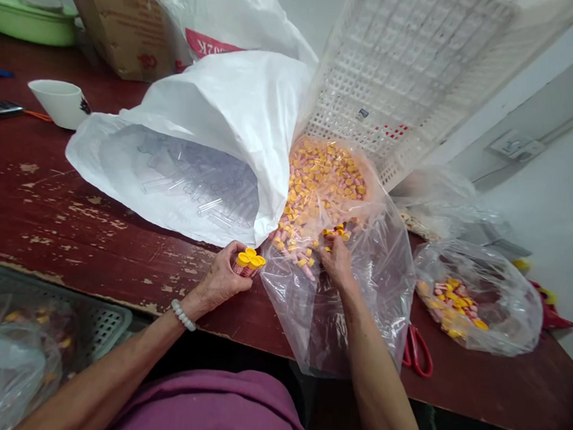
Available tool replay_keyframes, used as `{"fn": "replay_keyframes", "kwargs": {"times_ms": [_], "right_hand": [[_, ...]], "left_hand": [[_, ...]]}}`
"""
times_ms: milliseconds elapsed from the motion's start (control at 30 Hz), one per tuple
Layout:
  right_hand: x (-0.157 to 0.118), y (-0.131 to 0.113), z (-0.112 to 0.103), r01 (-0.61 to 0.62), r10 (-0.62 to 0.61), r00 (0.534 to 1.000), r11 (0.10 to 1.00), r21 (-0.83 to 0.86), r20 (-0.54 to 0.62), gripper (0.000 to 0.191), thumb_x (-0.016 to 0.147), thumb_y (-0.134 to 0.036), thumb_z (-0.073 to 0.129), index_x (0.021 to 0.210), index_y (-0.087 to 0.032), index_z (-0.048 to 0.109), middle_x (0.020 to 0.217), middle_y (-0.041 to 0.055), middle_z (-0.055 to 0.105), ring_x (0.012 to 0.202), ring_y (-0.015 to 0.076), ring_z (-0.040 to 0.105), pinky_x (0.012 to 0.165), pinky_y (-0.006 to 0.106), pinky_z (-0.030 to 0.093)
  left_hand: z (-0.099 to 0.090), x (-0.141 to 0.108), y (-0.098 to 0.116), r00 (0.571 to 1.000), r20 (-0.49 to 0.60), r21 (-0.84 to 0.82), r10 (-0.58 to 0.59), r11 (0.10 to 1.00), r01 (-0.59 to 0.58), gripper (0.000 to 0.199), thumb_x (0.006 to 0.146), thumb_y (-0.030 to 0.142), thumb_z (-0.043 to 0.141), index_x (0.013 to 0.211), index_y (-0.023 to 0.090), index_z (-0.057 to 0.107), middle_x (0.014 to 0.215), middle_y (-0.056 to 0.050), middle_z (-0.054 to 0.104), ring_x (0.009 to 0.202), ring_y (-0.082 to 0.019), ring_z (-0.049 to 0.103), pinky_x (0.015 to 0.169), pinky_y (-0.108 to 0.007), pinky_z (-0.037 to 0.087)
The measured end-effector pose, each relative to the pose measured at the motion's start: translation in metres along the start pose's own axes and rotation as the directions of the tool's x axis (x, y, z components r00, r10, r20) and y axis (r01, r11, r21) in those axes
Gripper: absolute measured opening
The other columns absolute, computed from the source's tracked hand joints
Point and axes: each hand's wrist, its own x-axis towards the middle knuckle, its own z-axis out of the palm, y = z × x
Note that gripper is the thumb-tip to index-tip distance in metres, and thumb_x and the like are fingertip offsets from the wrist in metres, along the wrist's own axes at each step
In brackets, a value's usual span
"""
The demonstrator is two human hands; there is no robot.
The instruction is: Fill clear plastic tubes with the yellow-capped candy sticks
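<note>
Yellow-capped tubes (249, 262) form a small, compact bundle in the left hand (221, 277), caps uppermost, near the table's front edge. The tubes have round, smooth caps and reddish, patterned bodies. The left grip is closed: thumb and fingers clamp the bundle from its sides. The right hand (336, 261) reaches into the clear plastic bag (384, 250), its fingertips at the yellow-and-pink pieces (320, 178); whether they pinch one cannot be determined.

The pieces are short and stubby, with yellow tops and pink stems, heaped loosely inside the thin, wrinkled film. Left of this bag, a white sack (226, 96) lies open, containing clear, slender tubes (210, 205). A white perforated plastic crate (404, 71) stands tilted behind the heap. To the right are red-handled scissors (419, 352) and a smaller clear bag (509, 301) with similar pieces. The table (26, 205) has a dark red surface with worn, chipped paint.
</note>
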Motion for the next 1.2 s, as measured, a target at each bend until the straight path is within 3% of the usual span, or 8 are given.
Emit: {"fn": "replay_keyframes", "kwargs": {"times_ms": [100,200,367,500,767,933,1067,1200], "right_hand": [[-0.007,-0.002,-0.017,-0.105,0.14,0.975,0.974,0.2,-0.173,0.04,0.074,-0.052,0.054,0.087,-0.014,0.059,0.079,0.0098,0.066,0.07,0.0223,0.062,0.067,0.035,0.047],[-0.026,-0.033,-0.032,-0.115,0.186,0.976,0.878,0.465,-0.109,0.042,0.076,-0.057,0.052,0.088,-0.016,0.054,0.063,0.0012,0.06,0.052,0.0153,0.056,0.054,0.029,0.046],[-0.068,-0.121,-0.031,0.065,-0.085,0.996,0.765,0.641,0.0,0.018,0.089,-0.04,0.044,0.092,-0.022,0.046,0.07,-0.0031,0.054,0.063,0.0104,0.054,0.061,0.024,0.046],[-0.084,-0.154,-0.01,0.199,-0.278,0.96,0.679,0.707,-0.003,0.024,0.092,-0.03,0.04,0.115,-0.024,0.042,0.092,0.0007,0.053,0.084,0.011,0.056,0.079,0.027,0.047],[-0.091,-0.136,-0.011,0.189,-0.395,0.893,0.766,0.615,0.217,0.027,0.094,-0.035,0.039,0.111,-0.024,0.056,0.105,0.004,0.06,0.099,0.0151,0.057,0.087,0.031,0.046],[-0.095,-0.13,-0.015,0.217,-0.372,0.917,0.771,0.599,0.147,0.023,0.092,-0.033,0.044,0.103,-0.024,0.062,0.1,0.0025,0.064,0.094,0.0148,0.06,0.084,0.029,0.047],[-0.096,-0.132,-0.018,0.299,-0.478,0.859,0.76,0.577,0.185,0.023,0.092,-0.031,0.045,0.107,-0.027,0.062,0.107,0.002,0.064,0.101,0.0159,0.059,0.092,0.032,0.045],[-0.096,-0.131,-0.02,0.191,-0.427,0.877,0.732,0.654,0.222,0.021,0.09,-0.031,0.049,0.106,-0.025,0.062,0.106,0.0025,0.065,0.1,0.016,0.06,0.088,0.031,0.048]], "left_hand": [[0.0,-0.001,0.0,0.998,0.015,0.077,0.064,0.995,-0.065,0.043,0.053,0.011,0.065,0.091,0.017,0.046,0.078,0.002,0.06,0.066,-0.012,0.057,0.06,-0.023,0.046],[0.004,-0.005,0.006,0.99,0.052,0.175,0.129,0.975,-0.136,0.038,0.055,0.009,0.06,0.09,0.018,0.046,0.076,0.002,0.058,0.065,-0.012,0.056,0.059,-0.022,0.044],[0.016,-0.016,0.019,0.955,0.183,0.265,0.234,0.924,-0.277,0.035,0.059,0.007,0.055,0.092,0.019,0.048,0.075,0.002,0.057,0.063,-0.012,0.054,0.057,-0.022,0.041],[0.022,-0.023,0.024,0.935,0.246,0.271,0.255,0.908,-0.319,0.037,0.058,0.005,0.054,0.092,0.018,0.048,0.081,-0.001,0.06,0.069,-0.015,0.057,0.062,-0.025,0.043],[0.02,-0.022,0.022,0.935,0.244,0.237,0.256,0.919,-0.314,0.059,0.059,0.004,0.054,0.115,0.018,0.045,0.096,-0.005,0.062,0.082,-0.02,0.06,0.069,-0.029,0.046],[0.02,-0.021,0.017,0.932,0.246,0.234,0.265,0.917,-0.322,0.055,0.058,0.004,0.055,0.111,0.017,0.048,0.093,-0.004,0.061,0.079,-0.018,0.06,0.068,-0.028,0.046],[0.018,-0.019,0.012,0.941,0.225,0.274,0.254,0.91,-0.311,0.052,0.059,0.006,0.055,0.109,0.016,0.048,0.094,-0.004,0.062,0.081,-0.02,0.06,0.069,-0.029,0.047],[0.016,-0.018,0.012,0.936,0.227,0.299,0.27,0.895,-0.331,0.059,0.058,0.005,0.054,0.115,0.017,0.046,0.095,-0.004,0.062,0.081,-0.019,0.059,0.068,-0.029,0.046]]}}
